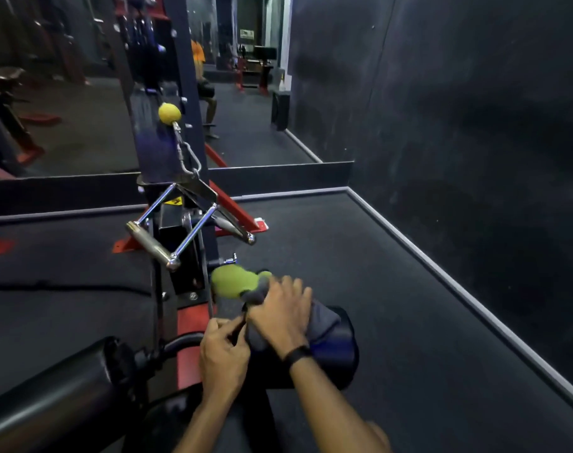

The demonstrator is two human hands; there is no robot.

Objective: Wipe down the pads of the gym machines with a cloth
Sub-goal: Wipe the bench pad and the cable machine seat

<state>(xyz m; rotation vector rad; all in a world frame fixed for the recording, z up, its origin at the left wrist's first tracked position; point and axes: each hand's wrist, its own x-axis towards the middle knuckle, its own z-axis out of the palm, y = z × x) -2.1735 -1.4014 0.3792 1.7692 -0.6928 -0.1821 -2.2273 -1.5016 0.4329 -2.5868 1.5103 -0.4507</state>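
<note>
A grey cloth point(324, 322) lies draped over the right black roller pad point(334, 361) of a red and black gym machine. My right hand point(282, 315) presses down on the cloth on top of that pad, fingers spread forward, a black band on the wrist. My left hand point(221, 351) sits just left of it and pinches the cloth's near edge beside the pad's inner end. A green blurred piece point(234, 282), cloth or a foam cap, shows just beyond my right fingers. The left roller pad point(59, 393) lies bare at lower left.
A chrome close-grip handle point(187, 223) hangs from a cable with a yellow ball stop point(169, 112) in front of the machine's upright. A wall mirror point(82, 93) stands behind, a dark wall point(475, 125) on the right. Black rubber floor point(409, 305) spreads around.
</note>
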